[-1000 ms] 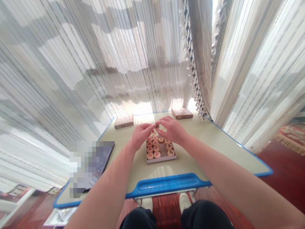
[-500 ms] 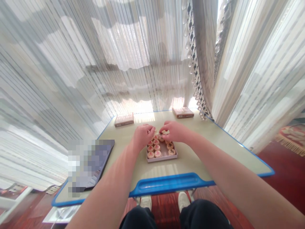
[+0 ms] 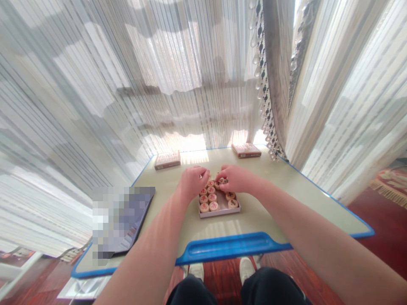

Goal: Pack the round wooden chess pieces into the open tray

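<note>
A shallow box [image 3: 219,213] of round wooden xiangqi pieces lies on the table in front of me. Pieces with red characters [image 3: 212,198] fill two columns on its left. Along the right side sit pieces with black characters [image 3: 233,204], beside a bare strip of box floor. My left hand [image 3: 192,182] is curled at the box's far left corner, its fingers closed; anything inside them is hidden. Over the far right part, my right hand [image 3: 237,178] has thumb and fingers closed around a xiangqi piece [image 3: 218,185], and it covers some neighbouring pieces.
Two flat boxes [image 3: 167,159] [image 3: 246,150] lie near the table's far edge. A dark laptop-like device [image 3: 140,216], partly blurred out, rests at the left. The table has a blue rim with a molded trough [image 3: 232,245] at the front. Sheer curtains [image 3: 178,97] hang behind.
My right hand has shifted slightly toward me and rightward over the box, lower onto the pieces. My left hand stays curled at the far left corner. The whole view has moved a little.
</note>
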Demonstrator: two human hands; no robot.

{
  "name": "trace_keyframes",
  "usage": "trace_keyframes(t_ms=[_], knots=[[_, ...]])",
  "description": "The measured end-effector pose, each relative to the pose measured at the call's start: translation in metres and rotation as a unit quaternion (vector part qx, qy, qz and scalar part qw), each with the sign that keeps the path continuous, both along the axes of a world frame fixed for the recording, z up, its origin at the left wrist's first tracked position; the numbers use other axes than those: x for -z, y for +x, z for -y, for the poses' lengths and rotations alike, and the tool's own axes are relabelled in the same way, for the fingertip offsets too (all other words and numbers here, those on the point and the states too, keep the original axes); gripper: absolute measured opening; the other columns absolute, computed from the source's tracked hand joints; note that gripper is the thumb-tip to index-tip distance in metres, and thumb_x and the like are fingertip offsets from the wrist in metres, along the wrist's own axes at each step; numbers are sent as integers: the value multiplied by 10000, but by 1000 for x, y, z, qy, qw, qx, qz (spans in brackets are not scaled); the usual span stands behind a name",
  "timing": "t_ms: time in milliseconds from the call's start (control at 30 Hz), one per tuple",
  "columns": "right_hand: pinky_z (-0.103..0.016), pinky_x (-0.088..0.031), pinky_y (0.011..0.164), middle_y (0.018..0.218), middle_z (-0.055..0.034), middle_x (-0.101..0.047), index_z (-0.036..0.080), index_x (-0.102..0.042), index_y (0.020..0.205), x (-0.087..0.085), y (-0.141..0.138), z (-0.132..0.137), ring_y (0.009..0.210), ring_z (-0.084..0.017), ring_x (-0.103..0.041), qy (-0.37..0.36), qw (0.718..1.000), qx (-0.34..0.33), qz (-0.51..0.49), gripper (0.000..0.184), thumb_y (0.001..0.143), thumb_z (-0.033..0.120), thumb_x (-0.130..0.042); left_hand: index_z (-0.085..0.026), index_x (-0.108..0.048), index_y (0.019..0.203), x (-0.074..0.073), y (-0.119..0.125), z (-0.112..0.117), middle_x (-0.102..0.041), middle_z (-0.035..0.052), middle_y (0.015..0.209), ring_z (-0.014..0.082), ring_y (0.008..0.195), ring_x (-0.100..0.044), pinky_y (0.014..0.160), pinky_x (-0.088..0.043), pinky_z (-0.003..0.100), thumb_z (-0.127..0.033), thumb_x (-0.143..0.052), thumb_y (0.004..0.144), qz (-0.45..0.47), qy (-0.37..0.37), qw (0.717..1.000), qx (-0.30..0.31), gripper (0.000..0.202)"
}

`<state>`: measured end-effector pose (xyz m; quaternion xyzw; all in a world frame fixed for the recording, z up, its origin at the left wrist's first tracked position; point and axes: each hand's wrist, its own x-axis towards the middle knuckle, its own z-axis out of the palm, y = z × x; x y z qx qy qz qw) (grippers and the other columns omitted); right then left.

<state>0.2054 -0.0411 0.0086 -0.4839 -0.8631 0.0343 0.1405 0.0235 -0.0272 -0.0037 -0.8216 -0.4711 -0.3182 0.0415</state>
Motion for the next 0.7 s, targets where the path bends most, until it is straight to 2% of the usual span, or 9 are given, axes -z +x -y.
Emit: trace_keyframes(t_ms=[300,700], knots=[[-237,-331,561,882,-21,-630,255,-693,942,2,-2,1,693,-145,-566,26,1000,8,12,287,734,401,-560,-161,-546,516,-1,1,2,-541,30,553,114,542,-429,561,-284,256,-310,-396,818,-16,-2,1000,-7,369],[-239,-342,592,882,-15,-636,260,-692,907,7,-4,-2,759,-157,-574,41,999,5,14,232,751,368,-559,-161,-521,503,-2,2,3,-524,24,551,113,546,-401,554,-265,261,-310,-404,812,-24,-7,1000,-10,362]])
